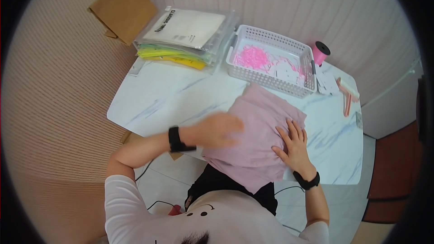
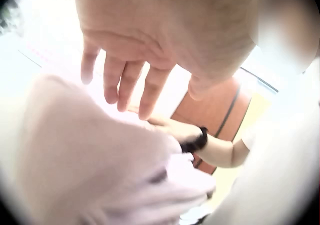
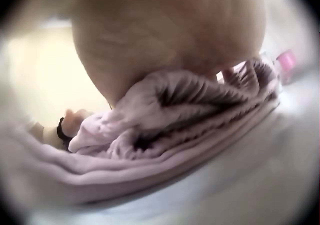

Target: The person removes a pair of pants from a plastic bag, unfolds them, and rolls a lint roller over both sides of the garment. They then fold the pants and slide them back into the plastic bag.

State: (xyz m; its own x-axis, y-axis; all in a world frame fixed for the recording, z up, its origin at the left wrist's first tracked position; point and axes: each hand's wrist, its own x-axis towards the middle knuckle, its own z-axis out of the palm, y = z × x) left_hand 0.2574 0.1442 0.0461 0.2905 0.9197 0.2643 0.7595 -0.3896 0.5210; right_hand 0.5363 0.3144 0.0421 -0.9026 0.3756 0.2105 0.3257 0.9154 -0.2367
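A dusty-pink folded garment (image 1: 255, 131) lies on the marble-patterned table (image 1: 153, 99), its near end hanging over the front edge toward the person's lap. My right hand (image 1: 294, 147) rests on its right side with fingers spread. In the right wrist view, the garment's stacked layers and gathered folds (image 3: 190, 102) show under the palm. My left hand (image 1: 217, 129), blurred in the head view, is over the garment's left edge. Seen from the left wrist, that palm (image 2: 150, 40) faces the cloth (image 2: 95, 150) with fingers fairly straight and nothing held.
A white perforated basket (image 1: 271, 77) with pink shredded filler stands at the back. Left of it is a stack of packaged clothes (image 1: 185, 29); a brown paper bag (image 1: 122, 9) is behind that. A pink ribbon spool (image 1: 320, 53) and a pink-and-white roller-like tool (image 1: 347, 96) lie to the right.
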